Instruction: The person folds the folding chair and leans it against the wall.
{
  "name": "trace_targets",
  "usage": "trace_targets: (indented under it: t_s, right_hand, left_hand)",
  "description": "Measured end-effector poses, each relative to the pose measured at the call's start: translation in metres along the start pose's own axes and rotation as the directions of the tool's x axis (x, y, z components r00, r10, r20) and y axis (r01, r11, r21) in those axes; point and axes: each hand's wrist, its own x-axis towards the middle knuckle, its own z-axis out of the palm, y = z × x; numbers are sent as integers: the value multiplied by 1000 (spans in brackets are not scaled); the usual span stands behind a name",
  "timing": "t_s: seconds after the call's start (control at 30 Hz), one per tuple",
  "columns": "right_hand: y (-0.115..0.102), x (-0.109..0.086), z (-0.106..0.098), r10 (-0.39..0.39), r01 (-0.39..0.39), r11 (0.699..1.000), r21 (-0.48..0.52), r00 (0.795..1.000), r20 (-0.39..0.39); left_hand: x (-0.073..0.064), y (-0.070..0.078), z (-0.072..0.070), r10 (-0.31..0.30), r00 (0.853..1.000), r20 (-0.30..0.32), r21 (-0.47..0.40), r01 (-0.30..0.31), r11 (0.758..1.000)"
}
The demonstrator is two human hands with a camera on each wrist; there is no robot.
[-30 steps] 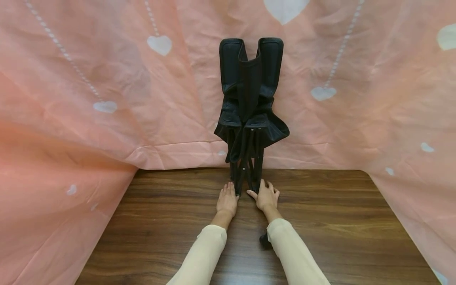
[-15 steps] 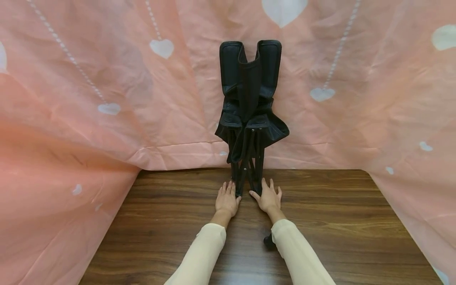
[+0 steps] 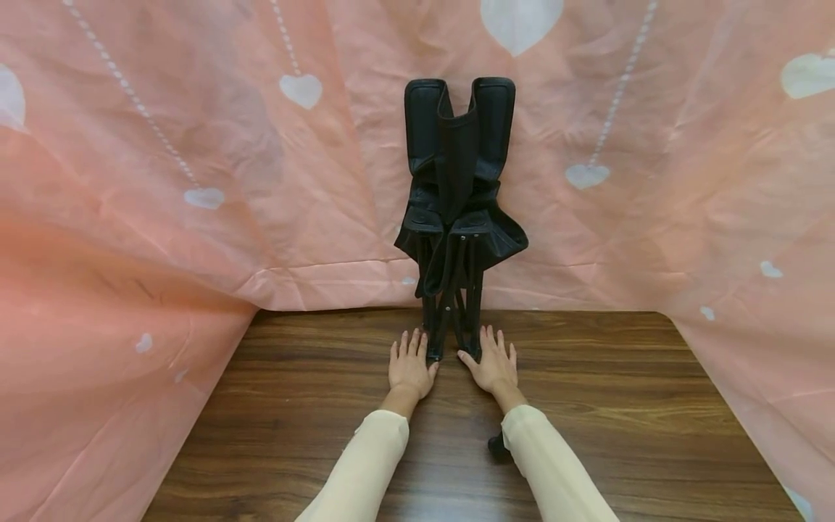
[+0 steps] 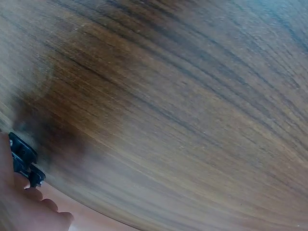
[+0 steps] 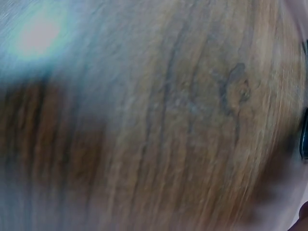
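Note:
A black folding chair (image 3: 454, 159) of fabric on crossed legs stands folded upright at the back of the table, in the middle of the head view. My left hand (image 3: 409, 370) lies with spread, straight fingers just left of the chair's front left foot (image 3: 435, 354). To the right of the other front foot (image 3: 472, 352), my right hand (image 3: 493, 367) has its fingers extended, thumb toward that foot. Whether either hand touches the chair cannot be told. The left wrist view catches black plastic feet (image 4: 23, 150) beside the fingers; only a black sliver (image 5: 304, 137) shows in the right wrist view.
A wood-grain table (image 3: 313, 406) spreads under both arms. Pink cloth (image 3: 326, 181) with white hearts hangs behind the chair and along both sides. Next to the right sleeve (image 3: 541, 442) lies a small black object (image 3: 499, 448), partly covered by it.
Both hands have eased slightly outward from the chair's feet. The right fingers, bent earlier, are now straighter, and the left fingers have spread. The chair stays put.

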Motion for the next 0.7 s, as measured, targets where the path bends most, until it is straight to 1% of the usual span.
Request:
trace_targets:
  t_s: [0.17,0.33,0.47,0.57,0.7]
  right_hand:
    - [7,-2,1,-22,23,1000,-19,999,23]
    - [12,-5,2,-27,28,999,-41,999,21]
    - [14,-7,2,-31,32,998,-51,999,22]
    - [15,-8,0,-25,27,998,-57,999,29]
    - [15,-12,-5,-21,24,998,-66,999,44]
  left_hand:
    - [-4,-4,0,6,1000,-18,-16,-7,1000]
    - [-9,-7,4,0,999,-45,-43,-2,999]
    - [-11,-10,8,9,998,-63,-41,-12,999]
    - [-12,-12,9,16,998,-58,-26,-18,1000]
    - [-13,-13,10,18,999,-51,-35,-20,999]
